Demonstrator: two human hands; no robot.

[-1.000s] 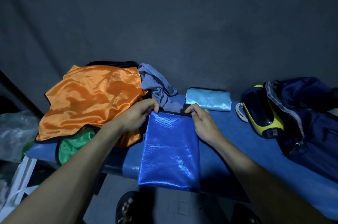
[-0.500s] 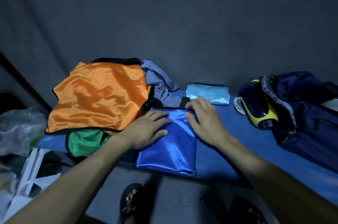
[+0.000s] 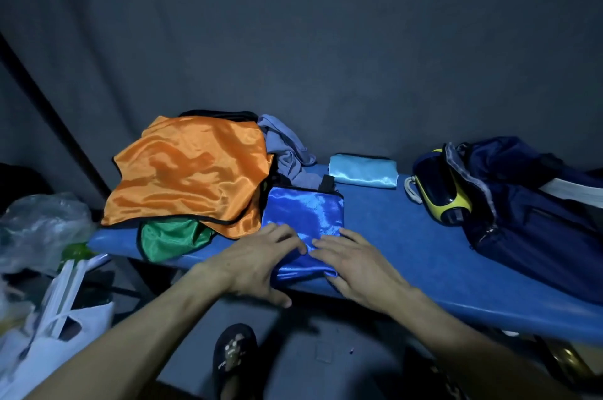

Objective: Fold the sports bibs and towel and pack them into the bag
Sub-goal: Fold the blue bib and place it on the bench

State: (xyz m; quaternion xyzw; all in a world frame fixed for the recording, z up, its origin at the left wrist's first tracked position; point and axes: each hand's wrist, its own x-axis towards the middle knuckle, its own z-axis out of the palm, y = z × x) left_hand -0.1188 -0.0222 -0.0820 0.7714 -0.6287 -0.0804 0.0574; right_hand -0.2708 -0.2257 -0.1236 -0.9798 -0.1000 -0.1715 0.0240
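Beyond the worktop's (image 3: 424, 256) left end sit a plastic bag (image 3: 39, 230) and a white bag (image 3: 55, 344) on the floor. At the left end of the worktop the orange bib (image 3: 186, 171) lies loose and unfolded over the green bib (image 3: 169, 238), whose corner pokes out at the front edge; the grey towel (image 3: 287, 151) is bunched against the back, just beside the orange bib. Toward the middle, the blue bib (image 3: 303, 213) lies folded to a narrow panel, its near end at the front edge. The left hand (image 3: 261, 262) rests flat on that near end, fingers straight, thumb hanging off the edge; the right hand (image 3: 355, 264) lies flat beside it, fingers spread, pressing the same end. Neither grip is closed on anything; both simply press cloth. Behind, near the back edge, a light-blue bib (image 3: 362, 169) already sits folded. At the right end the navy bag (image 3: 535, 213) stands open with a yellow-and-black object (image 3: 440, 190) at its mouth. The risk I see is the slick satin: with the near end right at the edge, a press or further fold that drags toward the body could slide the panel off, or let the layers slip and spring open. The orange bib touching its left side may also catch and shift.
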